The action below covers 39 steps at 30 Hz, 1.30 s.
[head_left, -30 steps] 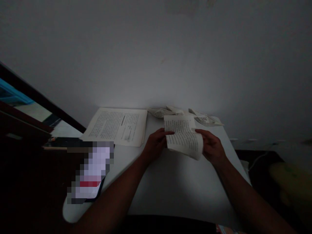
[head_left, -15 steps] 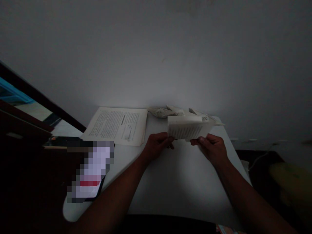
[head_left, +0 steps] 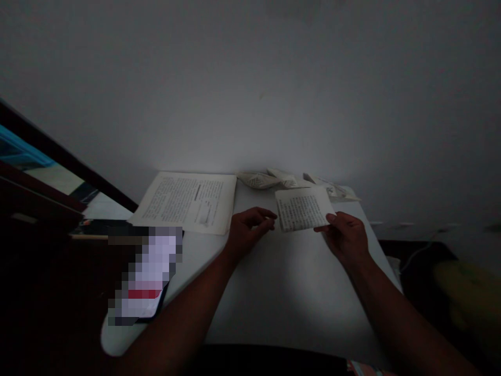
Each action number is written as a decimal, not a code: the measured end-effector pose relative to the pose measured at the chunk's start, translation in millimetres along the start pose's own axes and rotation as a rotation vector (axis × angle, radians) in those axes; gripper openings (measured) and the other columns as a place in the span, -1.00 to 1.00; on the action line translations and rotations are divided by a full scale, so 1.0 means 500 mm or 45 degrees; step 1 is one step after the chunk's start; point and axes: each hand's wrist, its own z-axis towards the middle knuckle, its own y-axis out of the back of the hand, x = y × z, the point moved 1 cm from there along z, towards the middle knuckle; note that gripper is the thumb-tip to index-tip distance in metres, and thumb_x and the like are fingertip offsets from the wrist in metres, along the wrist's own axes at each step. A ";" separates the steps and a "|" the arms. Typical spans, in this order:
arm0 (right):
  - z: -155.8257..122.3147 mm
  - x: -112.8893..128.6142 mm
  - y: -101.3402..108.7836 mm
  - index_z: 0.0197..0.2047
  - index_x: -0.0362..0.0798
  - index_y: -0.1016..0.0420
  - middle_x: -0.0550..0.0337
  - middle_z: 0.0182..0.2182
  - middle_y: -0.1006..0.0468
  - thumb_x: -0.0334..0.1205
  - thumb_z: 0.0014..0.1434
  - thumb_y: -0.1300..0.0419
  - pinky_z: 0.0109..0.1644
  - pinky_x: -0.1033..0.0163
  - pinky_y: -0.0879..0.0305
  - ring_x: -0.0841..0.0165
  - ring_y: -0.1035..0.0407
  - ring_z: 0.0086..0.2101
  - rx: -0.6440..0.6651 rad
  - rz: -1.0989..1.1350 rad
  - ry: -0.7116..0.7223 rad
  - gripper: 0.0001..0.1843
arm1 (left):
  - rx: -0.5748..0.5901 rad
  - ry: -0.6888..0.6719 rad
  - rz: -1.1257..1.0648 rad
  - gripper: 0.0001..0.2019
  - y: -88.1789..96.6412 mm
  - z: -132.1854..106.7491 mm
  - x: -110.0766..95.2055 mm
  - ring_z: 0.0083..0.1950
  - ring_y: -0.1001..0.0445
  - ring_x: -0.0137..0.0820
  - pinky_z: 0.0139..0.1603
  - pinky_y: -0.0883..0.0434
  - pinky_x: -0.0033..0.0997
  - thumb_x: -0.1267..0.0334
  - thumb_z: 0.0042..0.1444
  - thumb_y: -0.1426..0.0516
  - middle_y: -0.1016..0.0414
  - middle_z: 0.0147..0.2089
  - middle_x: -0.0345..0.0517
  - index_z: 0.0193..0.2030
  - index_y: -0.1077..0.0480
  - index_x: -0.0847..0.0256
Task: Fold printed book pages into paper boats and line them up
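Note:
A folded sheet of printed paper [head_left: 303, 209] is pinched at its right lower corner by my right hand [head_left: 346, 232], thumb on top. It is held up above the white table, its text side turned to me. Just left of the paper, my left hand [head_left: 252, 227] has its fingers apart and holds nothing; a small gap separates the fingertips from the sheet's edge. Behind the paper, several folded paper shapes [head_left: 260, 180] lie along the wall, partly covered by the held sheet.
A stack of printed pages [head_left: 180, 203] lies at the table's back left. A phone [head_left: 151, 277], its screen blurred out, rests at the left edge near my left forearm. The wall [head_left: 250, 94] borders the white table [head_left: 282, 297] at the back. A yellowish object [head_left: 465, 292] sits low at right.
My left hand has let go of the paper and drawn slightly back. The paper now tilts flatter toward me, held by my right hand alone.

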 end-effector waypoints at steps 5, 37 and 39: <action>-0.001 0.003 -0.003 -0.66 -0.14 -0.47 0.24 -0.75 -0.44 -0.17 -0.15 -0.41 -0.64 0.36 -0.36 0.46 -0.33 -0.72 0.242 0.017 -0.376 -0.72 | 0.099 -0.223 0.105 -0.38 -0.015 -0.001 0.012 -0.04 -0.44 -0.32 -0.12 -0.46 -0.31 0.28 -0.12 -0.34 -0.32 0.15 0.08 0.14 -0.33 0.09; -0.011 -0.010 -0.005 -0.39 -0.08 -0.59 0.19 -0.60 -0.54 -0.02 -0.03 -0.35 -0.47 0.26 -0.30 0.36 -0.38 -0.56 0.288 -0.468 -0.152 -0.72 | 0.300 0.387 0.082 -0.63 -0.030 -0.012 0.009 -0.59 -0.27 -0.56 -0.56 -0.22 -0.56 -0.01 0.13 -0.11 -0.28 -0.60 -0.29 -0.49 -0.34 0.29; -0.011 -0.008 -0.007 -0.40 -0.08 -0.59 0.20 -0.61 -0.54 0.00 -0.03 -0.35 -0.48 0.28 -0.29 0.37 -0.37 -0.57 0.277 -0.499 -0.144 -0.71 | 0.294 0.389 0.122 -0.62 -0.030 -0.011 0.005 -0.60 -0.27 -0.56 -0.56 -0.21 -0.56 0.00 0.12 -0.11 -0.27 -0.63 -0.30 -0.52 -0.33 0.29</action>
